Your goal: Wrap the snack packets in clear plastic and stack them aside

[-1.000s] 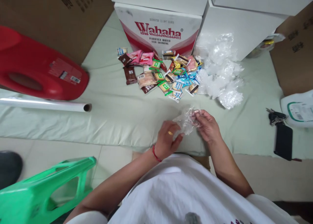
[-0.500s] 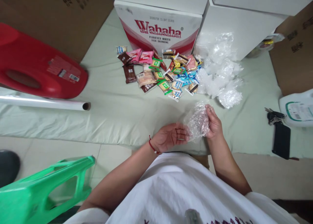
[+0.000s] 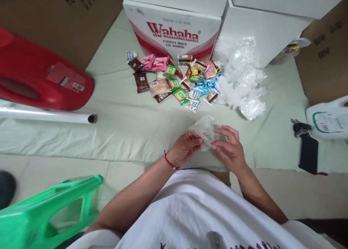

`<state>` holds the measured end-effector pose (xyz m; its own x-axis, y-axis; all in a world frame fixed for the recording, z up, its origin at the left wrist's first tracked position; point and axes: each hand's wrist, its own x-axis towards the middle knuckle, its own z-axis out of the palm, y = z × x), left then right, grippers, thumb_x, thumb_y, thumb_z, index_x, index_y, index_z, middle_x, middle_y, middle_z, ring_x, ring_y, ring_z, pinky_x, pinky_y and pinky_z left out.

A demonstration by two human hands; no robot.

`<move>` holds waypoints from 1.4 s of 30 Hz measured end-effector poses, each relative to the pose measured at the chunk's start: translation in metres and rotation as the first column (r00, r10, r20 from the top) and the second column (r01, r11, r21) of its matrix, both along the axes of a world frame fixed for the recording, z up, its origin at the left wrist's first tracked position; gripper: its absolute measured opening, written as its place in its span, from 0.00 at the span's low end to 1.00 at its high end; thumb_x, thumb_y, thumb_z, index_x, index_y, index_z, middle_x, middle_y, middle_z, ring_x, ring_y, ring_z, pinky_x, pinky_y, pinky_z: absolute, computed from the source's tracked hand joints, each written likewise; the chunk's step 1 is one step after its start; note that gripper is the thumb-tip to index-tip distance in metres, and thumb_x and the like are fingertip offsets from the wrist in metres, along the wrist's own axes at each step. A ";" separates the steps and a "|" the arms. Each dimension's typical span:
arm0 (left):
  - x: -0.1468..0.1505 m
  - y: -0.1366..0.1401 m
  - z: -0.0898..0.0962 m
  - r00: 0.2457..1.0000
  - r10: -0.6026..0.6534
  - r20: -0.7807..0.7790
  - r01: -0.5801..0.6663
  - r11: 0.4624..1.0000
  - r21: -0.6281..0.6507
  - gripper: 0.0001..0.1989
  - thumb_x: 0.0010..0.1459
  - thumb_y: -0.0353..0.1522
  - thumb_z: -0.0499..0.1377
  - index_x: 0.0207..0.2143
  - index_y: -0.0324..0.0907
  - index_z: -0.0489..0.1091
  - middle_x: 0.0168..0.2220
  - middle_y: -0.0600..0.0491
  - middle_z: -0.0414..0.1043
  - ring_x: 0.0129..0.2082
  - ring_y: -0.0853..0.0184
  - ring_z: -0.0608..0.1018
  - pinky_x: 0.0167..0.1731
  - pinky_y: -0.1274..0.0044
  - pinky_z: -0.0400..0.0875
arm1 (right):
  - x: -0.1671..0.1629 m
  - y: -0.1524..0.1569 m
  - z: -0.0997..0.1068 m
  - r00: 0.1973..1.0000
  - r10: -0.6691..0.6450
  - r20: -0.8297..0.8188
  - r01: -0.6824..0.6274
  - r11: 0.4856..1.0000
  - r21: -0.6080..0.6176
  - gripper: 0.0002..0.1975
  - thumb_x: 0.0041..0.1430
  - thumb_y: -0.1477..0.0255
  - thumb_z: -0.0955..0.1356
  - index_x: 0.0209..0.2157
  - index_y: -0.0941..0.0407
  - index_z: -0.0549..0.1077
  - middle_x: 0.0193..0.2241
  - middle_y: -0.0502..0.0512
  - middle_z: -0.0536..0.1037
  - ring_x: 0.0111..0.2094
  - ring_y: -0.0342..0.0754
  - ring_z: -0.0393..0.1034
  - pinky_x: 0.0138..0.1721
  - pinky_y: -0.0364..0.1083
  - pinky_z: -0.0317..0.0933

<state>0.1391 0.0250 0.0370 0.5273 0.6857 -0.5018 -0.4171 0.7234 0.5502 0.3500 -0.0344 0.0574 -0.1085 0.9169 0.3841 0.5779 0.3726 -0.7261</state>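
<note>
My left hand [image 3: 187,146] pinches a crumpled clear plastic bag [image 3: 206,129] between thumb and fingers, just above the table's front part. Beside the bag's right edge is my right hand [image 3: 230,147], its fingers spread apart; the fingertips are at or close to the plastic, and I cannot tell whether they touch it. Beyond the hands lies a pile of small wrapped snacks [image 3: 179,95] in brown, pink, green, yellow and blue packets. To its right is a heap of crumpled clear plastic bags [image 3: 251,78].
A Wahaha carton [image 3: 174,31] stands behind the snacks. On the left are a red jug [image 3: 54,78] and a white roll [image 3: 46,115]. On the right lie keys [image 3: 300,127], a black phone-like object [image 3: 308,154] and a white bottle [image 3: 330,120]. A green stool [image 3: 54,209] stands at lower left.
My left hand has turned from palm up and closed on the bag. My right hand has let go of the bag's right side and spread its fingers. The bag has shifted left.
</note>
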 end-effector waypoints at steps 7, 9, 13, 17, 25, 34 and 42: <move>-0.019 -0.001 0.013 0.996 0.054 -0.076 -0.054 0.999 0.001 0.19 0.45 0.36 0.76 0.33 0.42 0.70 0.32 0.53 0.79 0.35 0.65 0.82 0.38 0.73 0.76 | -0.003 0.012 0.008 0.739 -0.317 -0.595 0.163 0.940 -0.299 0.08 0.65 0.59 0.74 0.36 0.48 0.78 0.40 0.52 0.81 0.44 0.53 0.77 0.50 0.55 0.71; -0.032 0.002 0.016 0.987 0.072 -0.146 -0.062 0.996 0.067 0.20 0.45 0.36 0.76 0.33 0.43 0.68 0.28 0.56 0.76 0.29 0.68 0.80 0.33 0.76 0.74 | 0.003 0.020 0.011 0.651 -0.436 -0.621 0.223 0.892 -0.393 0.13 0.64 0.56 0.74 0.36 0.49 0.75 0.33 0.50 0.79 0.29 0.46 0.73 0.33 0.47 0.69; -0.061 0.011 0.021 0.940 0.077 -0.333 0.000 0.975 0.224 0.21 0.44 0.40 0.77 0.33 0.42 0.71 0.26 0.57 0.74 0.25 0.71 0.75 0.27 0.79 0.69 | 0.023 0.041 0.012 0.651 -0.524 -0.550 0.302 0.843 -0.446 0.17 0.58 0.54 0.77 0.33 0.51 0.73 0.21 0.44 0.71 0.18 0.41 0.58 0.19 0.43 0.51; -0.083 0.023 0.017 0.844 0.103 -0.526 0.108 0.929 0.355 0.21 0.47 0.45 0.74 0.33 0.42 0.74 0.24 0.58 0.70 0.20 0.74 0.66 0.21 0.80 0.60 | 0.039 0.065 -0.003 0.717 -0.509 -0.476 0.256 0.828 -0.500 0.17 0.55 0.54 0.77 0.33 0.52 0.74 0.19 0.44 0.70 0.17 0.40 0.55 0.19 0.44 0.47; -0.094 0.030 -0.001 0.229 0.723 -0.652 0.302 0.584 0.754 0.11 0.61 0.38 0.61 0.42 0.41 0.73 0.41 0.47 0.74 0.36 0.62 0.75 0.39 0.69 0.71 | 0.036 0.090 -0.046 0.868 -0.455 -0.198 0.347 0.841 -0.414 0.16 0.62 0.55 0.72 0.32 0.54 0.75 0.19 0.45 0.69 0.22 0.43 0.58 0.27 0.45 0.53; -0.048 0.017 -0.029 0.497 0.498 -0.710 0.790 0.079 0.608 0.20 0.64 0.45 0.63 0.53 0.45 0.75 0.55 0.39 0.74 0.55 0.50 0.74 0.53 0.60 0.66 | 0.039 0.088 -0.041 0.802 -0.519 -0.296 0.425 0.843 -0.328 0.23 0.59 0.51 0.73 0.48 0.53 0.75 0.37 0.51 0.79 0.35 0.47 0.71 0.34 0.44 0.64; -0.043 0.017 -0.042 0.463 0.552 -0.693 0.676 0.286 0.679 0.13 0.70 0.35 0.53 0.37 0.43 0.76 0.40 0.44 0.75 0.42 0.58 0.75 0.44 0.67 0.69 | 0.026 -0.007 -0.025 0.757 -0.615 -0.221 0.243 0.579 -0.778 0.35 0.56 0.34 0.68 0.30 0.55 0.76 0.21 0.54 0.76 0.17 0.44 0.65 0.18 0.44 0.56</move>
<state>0.0962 0.0418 -0.0054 0.4202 0.8801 0.2209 0.6113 -0.4545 0.6479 0.3759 -0.0413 0.0323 0.3739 0.8032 -0.4639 0.0876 -0.5285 -0.8444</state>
